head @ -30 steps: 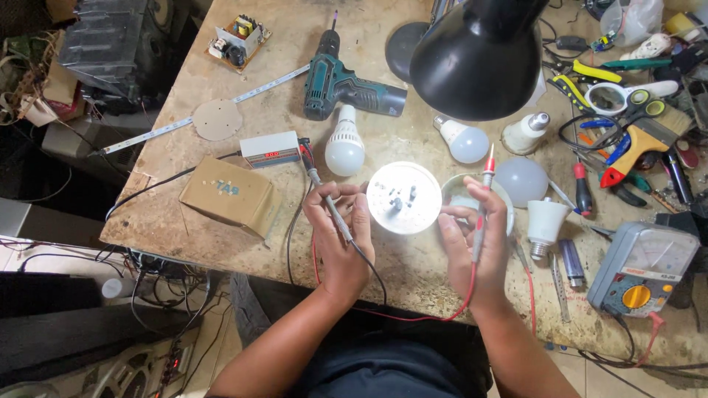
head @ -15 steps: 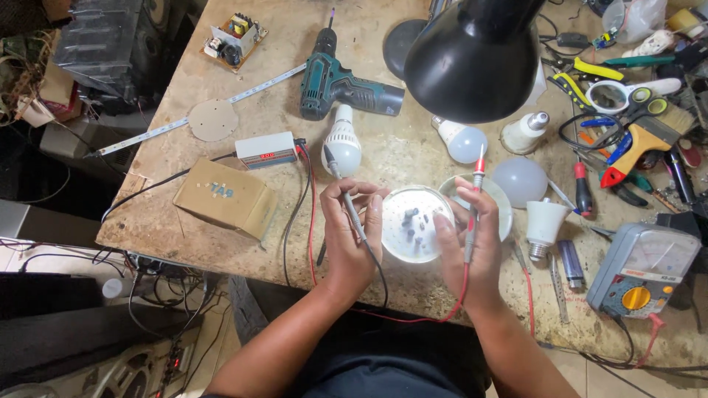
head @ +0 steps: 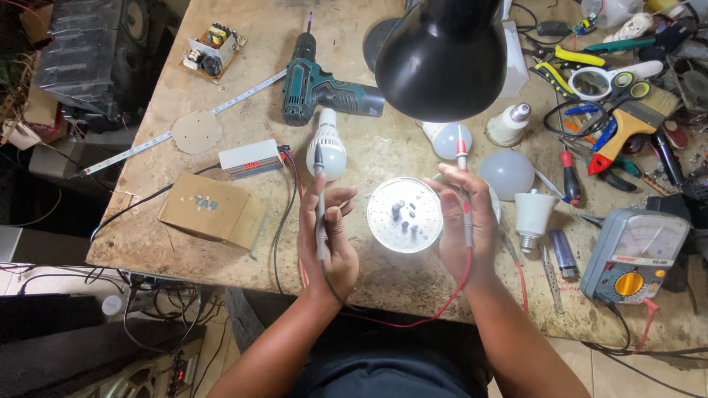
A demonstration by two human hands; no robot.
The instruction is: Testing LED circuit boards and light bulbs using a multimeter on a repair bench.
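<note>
Holding a round white LED board (head: 405,214) between them near the front edge of the worktop (head: 413,284), the two hands each also carry a meter probe. Left hand (head: 328,239): grip closed on the black probe (head: 319,199), which stands roughly upright with its tip pointing away from the person, fingertips touching the board's left rim. Right hand (head: 466,228): grip closed on the red probe (head: 462,184), likewise pointing away, fingers curled against the board's right rim (a red lead (head: 435,313) loops below both wrists). Left of the hands lies a small cardboard box (head: 214,210); to the right stand a white bulb base (head: 532,216) and an analogue multimeter (head: 634,250) with a yellow dial. Farther back are a white bulb (head: 327,147), a frosted dome (head: 506,174) and a small white power unit (head: 251,158). Farthest lie a teal cordless drill (head: 324,85), a bare circuit board (head: 214,50), and the black lamp shade (head: 442,59) overhanging the scene.
</note>
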